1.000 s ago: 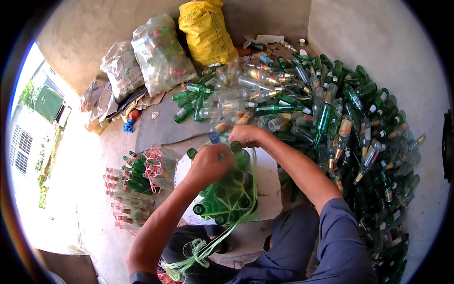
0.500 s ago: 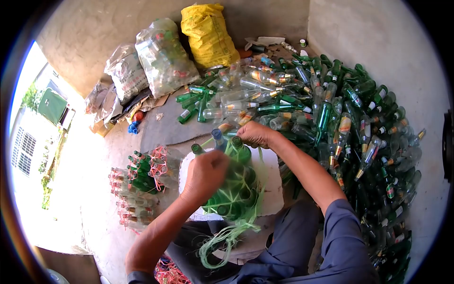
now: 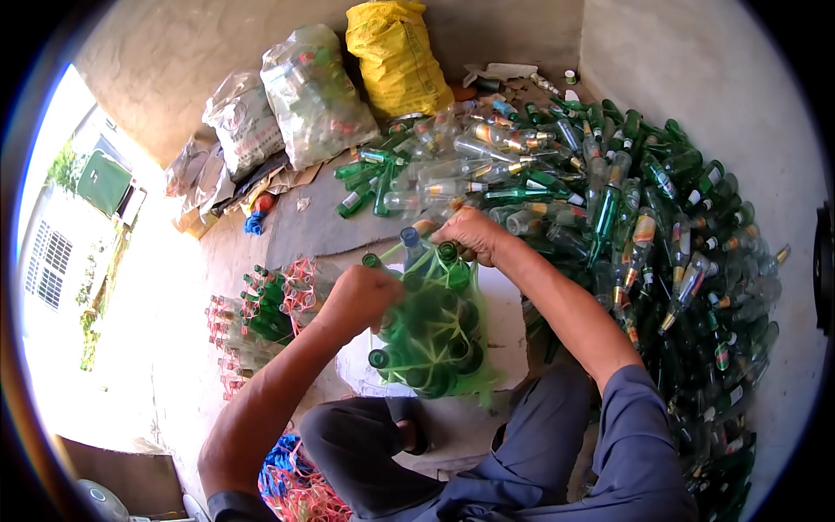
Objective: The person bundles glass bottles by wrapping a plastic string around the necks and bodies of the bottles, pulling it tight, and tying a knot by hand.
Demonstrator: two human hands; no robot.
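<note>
A bundle of green glass bottles [image 3: 424, 324], wrapped in a net of light green twine [image 3: 452, 324], stands on a white slab [image 3: 504, 335] between my knees. One bluish bottle [image 3: 412, 247] rises among the necks at its far side. My left hand [image 3: 361, 300] is closed at the bundle's left edge, its fingertips slightly blurred, and seems to grip the twine. At the far right corner my right hand [image 3: 470, 237] pinches twine next to a bottle neck. The strands inside both fists are mostly hidden.
Loose bottles [image 3: 609, 217] are heaped behind and to the right. Tied bottle bundles [image 3: 261, 313] stand at the left. Two filled clear sacks [image 3: 317, 96] and a yellow sack [image 3: 396, 61] lean against the wall. Red and blue twine [image 3: 300, 487] lies by my left leg.
The loose tail of green twine that hung in front of the bundle has been drawn up and is now a blur around it. My left hand has moved slightly; the view has shifted.
</note>
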